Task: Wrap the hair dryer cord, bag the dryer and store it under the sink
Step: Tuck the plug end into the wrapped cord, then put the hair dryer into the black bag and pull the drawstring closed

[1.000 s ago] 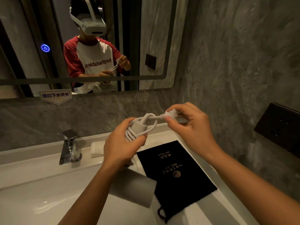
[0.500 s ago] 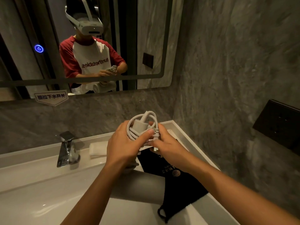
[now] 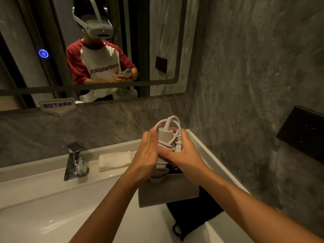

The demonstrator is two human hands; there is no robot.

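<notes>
A white hair dryer [image 3: 168, 193] hangs barrel-down over the right end of the sink counter, its handle pointing up between my hands. The white cord [image 3: 169, 137] is wound in loops around the handle, with one loop standing above it. My left hand [image 3: 149, 155] presses flat against the left side of the handle, fingers extended. My right hand [image 3: 182, 155] wraps the right side and pins the plug [image 3: 178, 146] against the coil. A black drawstring bag [image 3: 194, 213] with gold print lies flat on the counter under the dryer, partly hidden by it.
A chrome tap [image 3: 74, 162] stands at the back of the white basin [image 3: 52, 207]. A folded white towel [image 3: 114, 159] lies behind the hands. The grey stone wall on the right carries a black socket panel [image 3: 305, 132]. A mirror [image 3: 166, 41] hangs above.
My right hand brought the plug from out at the right in against the coil and now holds it there. My left hand loosened from gripping the handle to lying flat beside it.
</notes>
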